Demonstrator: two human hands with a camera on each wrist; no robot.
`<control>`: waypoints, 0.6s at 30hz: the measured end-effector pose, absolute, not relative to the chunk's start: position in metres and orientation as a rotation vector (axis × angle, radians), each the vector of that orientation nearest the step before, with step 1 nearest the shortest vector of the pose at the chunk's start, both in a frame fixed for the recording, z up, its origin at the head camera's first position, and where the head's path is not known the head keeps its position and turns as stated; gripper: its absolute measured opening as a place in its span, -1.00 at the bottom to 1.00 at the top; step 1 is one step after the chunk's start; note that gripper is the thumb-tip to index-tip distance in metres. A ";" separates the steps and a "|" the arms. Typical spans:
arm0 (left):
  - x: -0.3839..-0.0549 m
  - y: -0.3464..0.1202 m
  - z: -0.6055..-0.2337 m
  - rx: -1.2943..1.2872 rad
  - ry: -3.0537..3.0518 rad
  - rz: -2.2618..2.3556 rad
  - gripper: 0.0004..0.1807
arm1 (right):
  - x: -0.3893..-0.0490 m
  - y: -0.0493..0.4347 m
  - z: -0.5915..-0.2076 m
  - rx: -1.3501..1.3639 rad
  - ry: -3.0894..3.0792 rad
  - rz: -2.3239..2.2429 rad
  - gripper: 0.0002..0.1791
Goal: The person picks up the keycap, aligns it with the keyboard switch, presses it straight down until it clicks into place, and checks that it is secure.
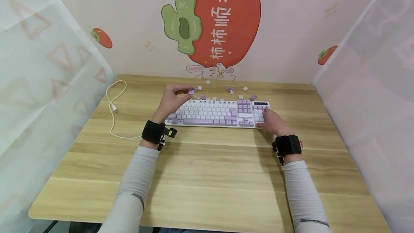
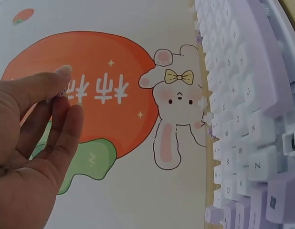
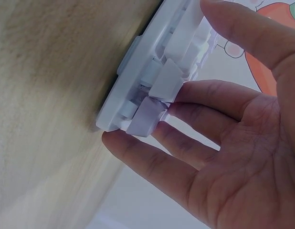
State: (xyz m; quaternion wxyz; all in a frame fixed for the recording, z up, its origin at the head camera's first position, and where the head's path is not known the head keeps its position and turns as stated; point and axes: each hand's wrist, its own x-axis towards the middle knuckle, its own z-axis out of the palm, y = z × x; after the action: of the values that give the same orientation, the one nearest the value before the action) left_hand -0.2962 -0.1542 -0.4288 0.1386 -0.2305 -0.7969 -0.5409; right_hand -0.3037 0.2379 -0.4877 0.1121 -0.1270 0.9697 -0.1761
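Note:
A white and purple keyboard (image 1: 207,113) lies lengthwise on the wooden table. My left hand (image 1: 171,100) is raised over its left end, pinching a small purple keycap (image 1: 191,91) between thumb and fingertips. In the left wrist view the fingers mostly hide that keycap, while the left hand (image 2: 40,129) appears beside the white keys (image 2: 238,114). At the keyboard's other end, my right hand (image 1: 274,122) rests against the number pad with spread fingers. Close up in the right wrist view, the right hand's fingertips (image 3: 111,138) touch the corner and the outer keys (image 3: 147,117).
Several loose white and purple keycaps (image 1: 230,90) are scattered behind the keyboard, near the printed wall (image 1: 278,46). To the left, a white cable (image 1: 112,100) with a USB plug (image 1: 114,108) loops over the table (image 1: 207,175). Pale sheets (image 1: 42,82) hang on both sides.

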 end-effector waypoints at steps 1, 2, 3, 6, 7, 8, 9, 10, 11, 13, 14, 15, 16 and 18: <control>-0.294 -0.154 -0.426 -0.665 -2.310 -1.557 -0.70 | -0.304 0.238 -0.487 -0.375 2.846 -0.513 -0.35; -0.292 -0.154 -0.424 -0.661 -2.317 -1.554 -0.70 | -0.305 0.238 -0.487 -0.375 2.845 -0.508 -0.34; -0.291 -0.154 -0.423 -0.656 -2.325 -1.548 -0.70 | -0.305 0.237 -0.487 -0.375 2.845 -0.501 -0.33; -0.299 -0.159 -0.433 -0.654 -2.339 -1.521 -0.68 | -0.306 0.237 -0.487 -0.378 2.847 -0.488 -0.33; -0.302 -0.160 -0.437 -0.656 -2.340 -1.513 -0.67 | -0.306 0.237 -0.488 -0.374 2.848 -0.487 -0.33; -0.306 -0.162 -0.441 -0.656 -2.339 -1.504 -0.67 | -0.306 0.238 -0.488 -0.373 2.848 -0.488 -0.33; -0.309 -0.163 -0.445 -0.658 -2.339 -1.497 -0.67 | -0.306 0.238 -0.489 -0.373 2.849 -0.487 -0.33; -0.311 -0.164 -0.447 -0.656 -2.342 -1.485 -0.67 | -0.306 0.238 -0.489 -0.376 2.851 -0.485 -0.34; -0.311 -0.164 -0.447 -0.649 -2.352 -1.469 -0.67 | -0.306 0.238 -0.488 -0.371 2.850 -0.487 -0.34; -0.310 -0.163 -0.446 -0.640 -2.375 -1.432 -0.65 | -0.306 0.238 -0.488 -0.371 2.851 -0.487 -0.35; -0.310 -0.163 -0.445 -0.638 -2.387 -1.407 -0.65 | -0.306 0.238 -0.488 -0.374 2.854 -0.486 -0.36; -0.310 -0.163 -0.445 -0.641 -2.399 -1.378 -0.64 | -0.306 0.238 -0.488 -0.372 2.853 -0.489 -0.36; -0.309 -0.163 -0.444 -0.642 -2.411 -1.347 -0.64 | -0.305 0.238 -0.487 -0.369 2.852 -0.495 -0.36; -0.309 -0.162 -0.444 -0.653 -2.426 -1.294 -0.66 | -0.305 0.238 -0.487 -0.368 2.851 -0.499 -0.35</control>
State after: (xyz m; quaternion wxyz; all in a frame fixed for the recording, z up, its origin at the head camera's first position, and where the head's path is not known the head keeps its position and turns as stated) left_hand -0.3094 -0.1621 -0.4439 0.1572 -0.2282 -0.8478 -0.4522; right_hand -0.3050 0.2384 -0.4868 0.1117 -0.1252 0.9711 -0.1699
